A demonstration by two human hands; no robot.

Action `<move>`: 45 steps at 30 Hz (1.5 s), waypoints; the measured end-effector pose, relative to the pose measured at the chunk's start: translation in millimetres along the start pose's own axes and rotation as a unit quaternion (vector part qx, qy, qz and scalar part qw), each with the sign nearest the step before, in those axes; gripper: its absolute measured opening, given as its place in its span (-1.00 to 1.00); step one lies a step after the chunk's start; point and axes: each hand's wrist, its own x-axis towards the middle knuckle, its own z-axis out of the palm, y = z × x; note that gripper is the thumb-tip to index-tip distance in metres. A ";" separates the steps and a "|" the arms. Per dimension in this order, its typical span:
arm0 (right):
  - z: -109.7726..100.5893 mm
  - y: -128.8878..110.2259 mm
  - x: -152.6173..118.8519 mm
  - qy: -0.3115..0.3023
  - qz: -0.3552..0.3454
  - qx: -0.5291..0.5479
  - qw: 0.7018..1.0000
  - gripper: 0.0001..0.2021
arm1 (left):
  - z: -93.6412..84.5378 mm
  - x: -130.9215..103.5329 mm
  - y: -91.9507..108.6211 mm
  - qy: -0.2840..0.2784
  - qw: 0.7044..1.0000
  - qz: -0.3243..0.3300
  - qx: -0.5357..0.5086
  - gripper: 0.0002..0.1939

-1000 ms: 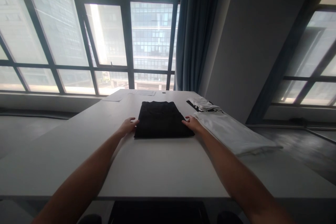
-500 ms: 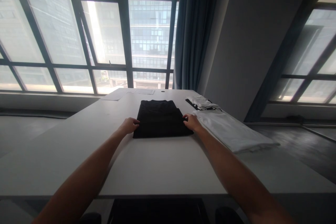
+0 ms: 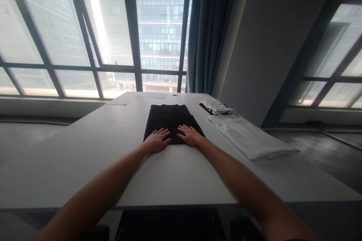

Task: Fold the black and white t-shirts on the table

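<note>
White tabletop ran under everything, stretching past the outer side of my left hand. Next size down: a folded white cloth, flat, to the right of my right hand and apart from it; looked finished to me. Then the black cloth, directly under both hands and reaching away beyond the fingertips. It lay as a flat, compact block, so I logged the main folding as done. Left over, by my read: slight ripples at the end farthest from the hands, plus a layer stepped along the right-hand side, so a bit of neatening. White-and-black heap sat beyond the right hand and off to its right, rumpled; couldn't tell if it counted as done. Hands: both palm down, fingers spread over the near part, thumbs inward, gap between, neither pinching anything. Pressure, couldn't tell. Smallest: dark round spot, far beyond both hands.
</note>
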 end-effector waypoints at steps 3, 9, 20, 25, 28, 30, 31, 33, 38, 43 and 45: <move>-1.8 11.3 2.5 -0.007 0.025 0.002 1.000 -0.35 | -3.6 3.1 -14.0 -0.008 0.999 -0.042 -0.001 -0.29; -5.8 43.9 5.5 0.006 0.127 0.007 0.992 -0.25 | -10.7 5.5 -43.6 0.002 0.990 -0.143 -0.003 -0.26; -17.5 59.7 -6.7 0.149 0.209 -0.032 0.966 -0.43 | -25.5 -7.3 -56.2 0.081 0.966 -0.243 0.021 -0.37; -19.4 65.6 -5.8 0.137 0.207 -0.005 0.969 -0.52 | -22.9 -4.9 -58.1 0.117 0.968 -0.219 -0.024 -0.59; -19.3 68.0 -3.1 0.149 0.181 0.006 0.972 -0.54 | -21.2 -0.6 -58.0 0.125 0.968 -0.213 -0.040 -0.63; -22.7 69.9 -2.0 0.160 0.165 0.020 0.973 -0.55 | -23.6 1.4 -58.6 0.122 0.968 -0.212 -0.054 -0.64; -25.8 71.8 -2.1 0.161 0.159 0.031 0.974 -0.56 | -26.0 1.8 -59.5 0.116 0.968 -0.213 -0.064 -0.64; -34.3 78.1 -4.2 0.141 0.159 0.074 0.974 -0.58 | -33.0 1.3 -63.0 0.093 0.967 -0.219 -0.088 -0.68; -55.0 94.2 -19.3 0.009 0.204 0.231 0.951 -0.59 | -52.5 -10.1 -71.6 0.000 0.952 -0.246 -0.181 -0.78; -49.8 58.5 -25.4 0.149 0.119 0.008 0.982 -0.56 | -45.0 -15.2 -40.7 0.137 0.976 -0.167 -0.012 -0.51; -38.3 31.5 -19.5 0.167 0.046 -0.021 0.985 -0.52 | -32.9 -9.1 -21.0 0.159 0.984 -0.082 -0.002 -0.49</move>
